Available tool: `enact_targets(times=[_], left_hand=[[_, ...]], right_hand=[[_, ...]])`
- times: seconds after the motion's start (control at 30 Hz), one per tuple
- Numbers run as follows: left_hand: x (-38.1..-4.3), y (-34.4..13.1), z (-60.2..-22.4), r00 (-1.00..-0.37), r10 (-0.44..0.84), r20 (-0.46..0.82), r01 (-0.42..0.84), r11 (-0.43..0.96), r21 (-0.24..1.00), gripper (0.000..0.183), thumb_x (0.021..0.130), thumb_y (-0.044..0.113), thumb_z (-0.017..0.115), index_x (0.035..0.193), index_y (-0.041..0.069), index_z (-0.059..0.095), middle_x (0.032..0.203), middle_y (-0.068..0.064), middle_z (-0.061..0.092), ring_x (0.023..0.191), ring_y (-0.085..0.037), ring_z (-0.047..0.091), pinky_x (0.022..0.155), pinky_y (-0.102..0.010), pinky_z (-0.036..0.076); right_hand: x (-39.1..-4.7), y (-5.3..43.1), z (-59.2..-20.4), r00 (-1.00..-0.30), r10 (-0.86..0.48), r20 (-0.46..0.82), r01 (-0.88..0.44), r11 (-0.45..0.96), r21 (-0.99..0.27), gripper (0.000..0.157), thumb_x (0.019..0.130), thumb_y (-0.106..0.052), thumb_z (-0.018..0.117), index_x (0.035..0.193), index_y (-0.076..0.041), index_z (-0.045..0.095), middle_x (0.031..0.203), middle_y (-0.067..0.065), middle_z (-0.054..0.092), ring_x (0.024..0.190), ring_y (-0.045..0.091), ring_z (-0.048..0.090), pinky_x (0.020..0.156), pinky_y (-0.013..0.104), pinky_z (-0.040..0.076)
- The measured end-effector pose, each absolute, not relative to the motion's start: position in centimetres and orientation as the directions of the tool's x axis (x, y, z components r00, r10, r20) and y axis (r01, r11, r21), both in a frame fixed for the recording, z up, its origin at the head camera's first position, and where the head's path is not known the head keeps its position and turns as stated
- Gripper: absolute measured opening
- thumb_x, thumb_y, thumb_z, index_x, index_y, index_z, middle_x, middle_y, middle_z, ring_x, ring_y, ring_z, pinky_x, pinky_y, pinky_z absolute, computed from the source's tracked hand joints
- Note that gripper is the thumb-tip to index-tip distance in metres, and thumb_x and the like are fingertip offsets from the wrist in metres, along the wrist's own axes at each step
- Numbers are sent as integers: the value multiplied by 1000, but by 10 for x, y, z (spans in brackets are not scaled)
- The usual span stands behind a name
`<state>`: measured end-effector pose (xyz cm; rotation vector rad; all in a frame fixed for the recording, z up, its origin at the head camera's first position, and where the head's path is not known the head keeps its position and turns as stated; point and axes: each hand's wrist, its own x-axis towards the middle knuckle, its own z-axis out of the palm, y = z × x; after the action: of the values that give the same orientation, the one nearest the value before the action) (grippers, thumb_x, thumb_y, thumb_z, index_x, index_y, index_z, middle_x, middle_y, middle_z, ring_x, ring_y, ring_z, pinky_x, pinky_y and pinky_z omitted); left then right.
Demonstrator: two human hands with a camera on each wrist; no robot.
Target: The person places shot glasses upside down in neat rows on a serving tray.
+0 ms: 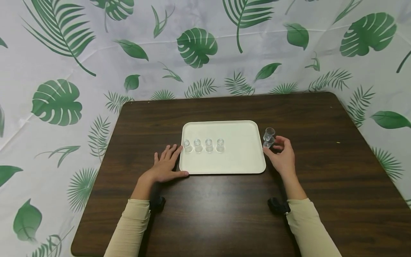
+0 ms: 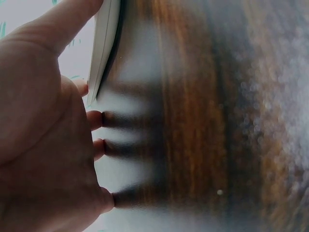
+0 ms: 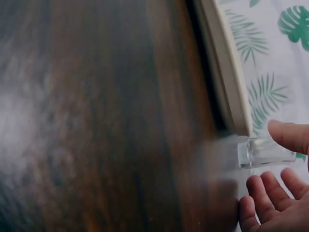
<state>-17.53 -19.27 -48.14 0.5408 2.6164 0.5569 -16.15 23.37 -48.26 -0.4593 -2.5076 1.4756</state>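
Note:
My left hand (image 1: 165, 167) lies with spread fingers at the left end of a cream tray (image 1: 244, 157). Its thumb touches the front left corner, and other fingertips rest on the table. Several small clear shot glasses (image 1: 209, 145) stand in a row on the tray's left half, narrow ends up. Just past the right edge are two more, wide rims up: a far shot glass (image 1: 269, 131) and a near shot glass (image 1: 268, 142). My right hand (image 1: 282, 155) curves around the near one; in the right wrist view a gap shows between fingers (image 3: 273, 191) and glass (image 3: 270, 152).
The dark wooden table (image 1: 218, 214) extends on all sides of the tray. A white cloth (image 1: 154, 71) with green leaf prints hangs behind and beside it. Black wrist cameras (image 1: 278, 206) sit below both hands.

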Motion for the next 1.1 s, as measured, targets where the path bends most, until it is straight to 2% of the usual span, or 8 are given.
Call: enact_targets(times=[0.17,0.4,0.8,0.97,1.1], left_hand=[[-173,-191,-474,-843,448,-298,285,842,459,108,84,68,62,160,16,7,163,-18,5,148,-39,-4,104,-74,-4],[-172,-191,-472,-841,454,-295,290,837,463,106,85,65,63,160,16,7,163,-17,5,148,-39,-4,105,-73,-3],[-175,-193,-478,-842,457,-285,297,836,462,106,85,67,62,160,17,6,163,-17,5,148,-39,-3,105,-73,-3],[-174,-193,-479,-843,455,-286,294,836,462,107,84,67,62,160,18,5,163,-16,5,148,-38,-4,105,-73,-4],[-174,-192,-475,-844,450,-292,291,841,457,106,85,67,62,160,18,5,163,-15,5,148,-37,-4,105,-72,-4]], right_hand=[[-164,235,-487,-938,346,-15,186,467,-865,52,86,-9,73,131,3,51,121,24,59,106,36,60,82,31,42],[-168,235,-493,-932,362,-13,202,491,-847,44,89,-14,73,126,2,56,118,22,63,103,34,62,76,22,43],[-169,235,-494,-932,362,4,182,481,-858,38,90,-14,72,122,2,59,115,20,64,100,28,61,77,20,42],[-165,236,-494,-933,360,17,159,455,-876,36,90,-11,72,121,3,60,113,21,64,95,22,58,77,19,41],[-160,238,-489,-931,364,5,157,415,-896,37,90,-10,72,122,3,60,114,20,63,92,14,56,76,14,42]])
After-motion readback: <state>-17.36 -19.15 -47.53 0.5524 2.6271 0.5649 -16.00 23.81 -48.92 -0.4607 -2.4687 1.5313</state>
